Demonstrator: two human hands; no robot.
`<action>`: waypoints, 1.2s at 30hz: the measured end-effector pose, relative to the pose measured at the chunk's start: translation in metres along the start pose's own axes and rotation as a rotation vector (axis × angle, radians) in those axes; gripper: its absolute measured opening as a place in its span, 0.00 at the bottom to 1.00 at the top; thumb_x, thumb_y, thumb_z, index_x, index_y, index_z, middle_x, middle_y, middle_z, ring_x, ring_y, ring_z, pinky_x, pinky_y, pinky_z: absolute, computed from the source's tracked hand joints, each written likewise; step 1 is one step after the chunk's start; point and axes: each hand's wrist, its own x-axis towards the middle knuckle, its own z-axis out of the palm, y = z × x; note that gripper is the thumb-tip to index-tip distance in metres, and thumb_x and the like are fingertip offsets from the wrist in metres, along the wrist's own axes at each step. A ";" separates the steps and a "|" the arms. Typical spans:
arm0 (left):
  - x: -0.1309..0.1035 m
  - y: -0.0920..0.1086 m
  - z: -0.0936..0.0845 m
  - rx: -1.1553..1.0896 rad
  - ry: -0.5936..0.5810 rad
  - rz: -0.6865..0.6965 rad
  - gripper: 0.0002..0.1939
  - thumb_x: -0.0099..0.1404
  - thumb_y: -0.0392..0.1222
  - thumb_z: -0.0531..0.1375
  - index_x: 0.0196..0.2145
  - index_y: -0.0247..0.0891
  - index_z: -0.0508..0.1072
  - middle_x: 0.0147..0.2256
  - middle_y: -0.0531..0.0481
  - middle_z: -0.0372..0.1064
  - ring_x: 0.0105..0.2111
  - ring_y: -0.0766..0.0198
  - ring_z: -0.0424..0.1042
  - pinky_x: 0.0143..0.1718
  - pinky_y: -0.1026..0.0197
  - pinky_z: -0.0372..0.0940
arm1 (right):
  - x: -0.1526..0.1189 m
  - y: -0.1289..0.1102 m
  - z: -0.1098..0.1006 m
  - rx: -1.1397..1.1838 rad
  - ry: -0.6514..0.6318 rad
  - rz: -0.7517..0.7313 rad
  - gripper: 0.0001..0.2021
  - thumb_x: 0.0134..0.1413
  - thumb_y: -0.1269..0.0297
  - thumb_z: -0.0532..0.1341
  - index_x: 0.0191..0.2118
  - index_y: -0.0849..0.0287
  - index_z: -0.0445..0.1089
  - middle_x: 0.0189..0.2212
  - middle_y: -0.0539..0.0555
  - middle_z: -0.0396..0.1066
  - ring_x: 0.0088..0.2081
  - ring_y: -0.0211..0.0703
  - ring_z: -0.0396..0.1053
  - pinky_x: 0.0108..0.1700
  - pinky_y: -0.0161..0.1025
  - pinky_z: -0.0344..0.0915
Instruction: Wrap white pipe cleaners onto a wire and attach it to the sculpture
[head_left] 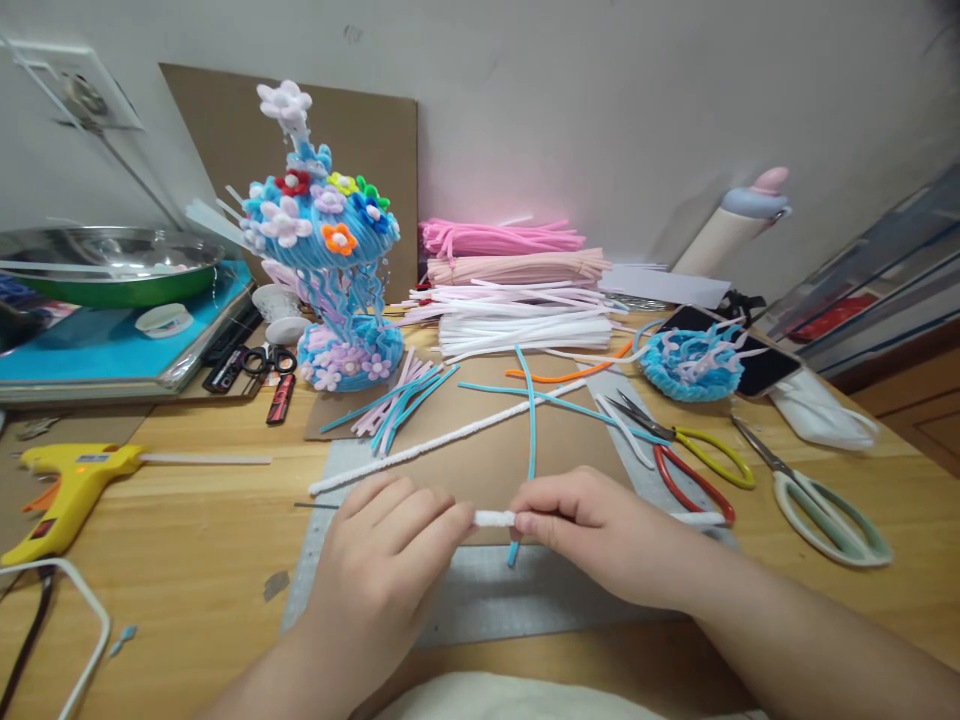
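Observation:
Between my two hands runs a short white fuzzy length of pipe cleaner (493, 519), level above the mat. My left hand (390, 555) is closed around its left part, and a thin dark wire end (315, 505) sticks out past that hand. My right hand (600, 525) pinches the other end between thumb and forefinger. A light blue pipe cleaner (532, 430) passes upright behind the right fingertips; whether they touch it I cannot tell. Under the hands lie a brown cardboard sheet (480, 450) and a grey cutting mat (510, 600). A long white pipe cleaner (450, 437) slants across the cardboard.
A flowered blue pipe-cleaner model (322, 240) stands back left. Behind are white pipe-cleaner bundles (525, 330) and pink ones (502, 238). Left lies a yellow glue gun (75, 490). Right are red-and-yellow-handled pliers (694, 460), scissors (825, 510) and a blue fuzzy piece (690, 365).

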 end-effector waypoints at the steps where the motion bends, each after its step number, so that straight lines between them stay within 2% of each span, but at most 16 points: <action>1: -0.001 0.001 0.000 -0.012 -0.015 0.006 0.10 0.63 0.29 0.55 0.40 0.38 0.70 0.34 0.49 0.74 0.30 0.64 0.66 0.34 0.59 0.57 | 0.000 -0.001 0.001 -0.005 0.013 0.001 0.12 0.61 0.62 0.54 0.29 0.57 0.70 0.23 0.45 0.67 0.27 0.35 0.62 0.29 0.31 0.52; 7: -0.007 0.006 0.005 -0.061 -0.111 -0.059 0.14 0.61 0.24 0.51 0.40 0.38 0.69 0.31 0.48 0.71 0.30 0.61 0.64 0.29 0.59 0.55 | -0.005 -0.004 0.011 -0.164 0.121 -0.051 0.12 0.61 0.63 0.54 0.28 0.57 0.70 0.22 0.47 0.68 0.26 0.36 0.62 0.28 0.32 0.50; 11: -0.006 0.010 0.009 -0.085 -0.120 -0.158 0.10 0.63 0.27 0.52 0.36 0.38 0.69 0.26 0.50 0.66 0.28 0.62 0.62 0.27 0.60 0.55 | -0.006 0.001 0.018 -0.350 0.226 -0.221 0.10 0.58 0.70 0.52 0.29 0.58 0.68 0.23 0.49 0.68 0.26 0.37 0.63 0.29 0.33 0.50; 14: -0.004 0.009 0.011 -0.091 -0.112 -0.208 0.08 0.65 0.31 0.51 0.33 0.38 0.69 0.26 0.51 0.65 0.28 0.62 0.63 0.28 0.60 0.57 | -0.005 0.004 0.019 -0.421 0.244 -0.279 0.09 0.55 0.72 0.53 0.30 0.57 0.68 0.23 0.49 0.68 0.26 0.37 0.63 0.29 0.33 0.49; 17: -0.002 0.003 0.012 -0.092 -0.127 -0.203 0.05 0.66 0.36 0.54 0.39 0.38 0.69 0.31 0.49 0.69 0.33 0.61 0.67 0.33 0.59 0.60 | -0.005 0.004 0.015 -0.450 0.250 -0.254 0.09 0.56 0.72 0.52 0.32 0.56 0.69 0.24 0.50 0.69 0.27 0.38 0.65 0.30 0.33 0.50; 18: -0.001 0.000 0.011 -0.077 -0.113 -0.195 0.07 0.65 0.37 0.56 0.42 0.38 0.68 0.34 0.48 0.70 0.35 0.60 0.67 0.36 0.58 0.61 | -0.004 0.003 0.013 -0.444 0.247 -0.232 0.09 0.57 0.71 0.52 0.32 0.56 0.69 0.25 0.50 0.70 0.28 0.38 0.65 0.30 0.33 0.50; 20: 0.000 -0.004 0.009 -0.030 -0.070 -0.171 0.12 0.64 0.39 0.58 0.46 0.38 0.66 0.39 0.47 0.71 0.40 0.59 0.68 0.40 0.57 0.61 | -0.003 0.001 0.010 -0.388 0.222 -0.160 0.10 0.59 0.68 0.52 0.31 0.56 0.69 0.24 0.49 0.69 0.27 0.37 0.64 0.29 0.33 0.50; 21: 0.000 -0.006 0.008 -0.006 -0.056 -0.151 0.10 0.64 0.38 0.58 0.44 0.38 0.67 0.39 0.47 0.72 0.40 0.59 0.68 0.41 0.57 0.61 | -0.002 0.000 0.008 -0.330 0.195 -0.110 0.11 0.60 0.66 0.52 0.30 0.56 0.69 0.23 0.48 0.69 0.26 0.36 0.63 0.28 0.33 0.50; 24: 0.001 -0.005 0.005 0.024 -0.040 -0.047 0.03 0.65 0.35 0.57 0.37 0.39 0.69 0.34 0.50 0.73 0.34 0.62 0.68 0.37 0.58 0.59 | 0.002 0.001 0.004 -0.064 0.050 0.021 0.13 0.60 0.62 0.53 0.28 0.57 0.70 0.21 0.47 0.66 0.24 0.35 0.60 0.27 0.31 0.51; 26: 0.000 -0.002 0.003 0.020 -0.023 0.009 0.03 0.65 0.33 0.56 0.37 0.38 0.69 0.33 0.49 0.73 0.31 0.63 0.68 0.35 0.59 0.59 | 0.004 0.002 0.003 0.106 -0.048 0.063 0.13 0.59 0.63 0.53 0.28 0.59 0.71 0.20 0.46 0.63 0.24 0.34 0.58 0.27 0.31 0.52; 28: 0.000 0.002 0.003 0.013 -0.005 0.016 0.04 0.65 0.33 0.56 0.38 0.37 0.69 0.32 0.49 0.73 0.31 0.63 0.67 0.34 0.60 0.58 | 0.005 0.002 0.003 0.179 -0.064 0.061 0.12 0.58 0.63 0.54 0.28 0.60 0.71 0.20 0.46 0.62 0.24 0.34 0.58 0.28 0.31 0.53; 32: -0.002 0.006 0.004 0.024 0.008 -0.030 0.04 0.66 0.33 0.55 0.37 0.37 0.69 0.30 0.50 0.72 0.29 0.63 0.67 0.32 0.60 0.57 | -0.001 0.000 0.009 -0.006 0.089 -0.065 0.12 0.59 0.64 0.54 0.28 0.59 0.70 0.21 0.47 0.64 0.26 0.34 0.60 0.28 0.31 0.51; 36: -0.002 0.008 0.005 0.033 -0.022 -0.077 0.04 0.66 0.35 0.55 0.34 0.37 0.69 0.26 0.51 0.69 0.27 0.62 0.64 0.29 0.60 0.55 | -0.008 -0.001 0.014 -0.257 0.219 -0.239 0.10 0.56 0.72 0.52 0.26 0.58 0.67 0.20 0.47 0.63 0.23 0.34 0.57 0.27 0.33 0.47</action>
